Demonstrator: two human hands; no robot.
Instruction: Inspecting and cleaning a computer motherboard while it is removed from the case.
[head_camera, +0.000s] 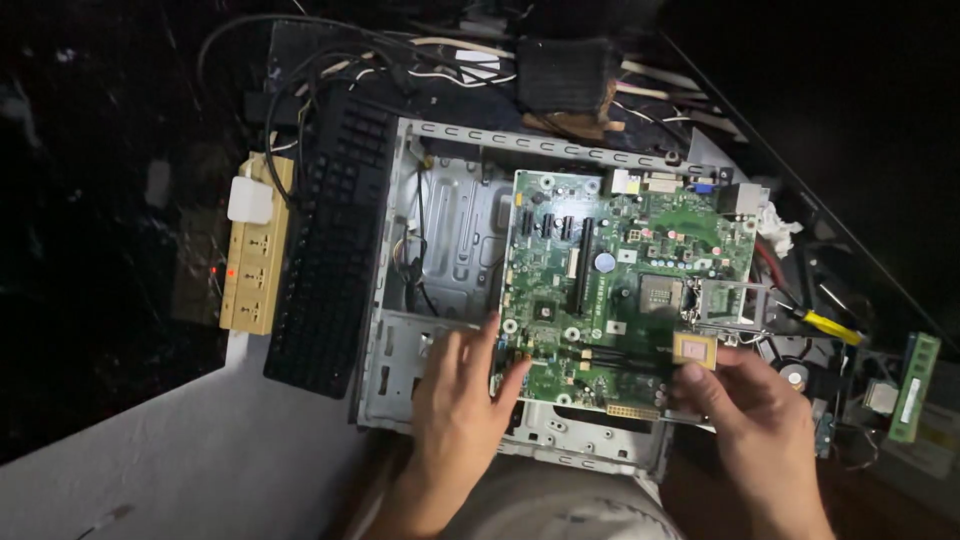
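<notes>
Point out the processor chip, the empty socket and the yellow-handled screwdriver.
processor chip (694, 350), head view, its gold face.
socket (660, 294), head view, its dark centre.
screwdriver (832, 326), head view, its yellow handle.
</notes>
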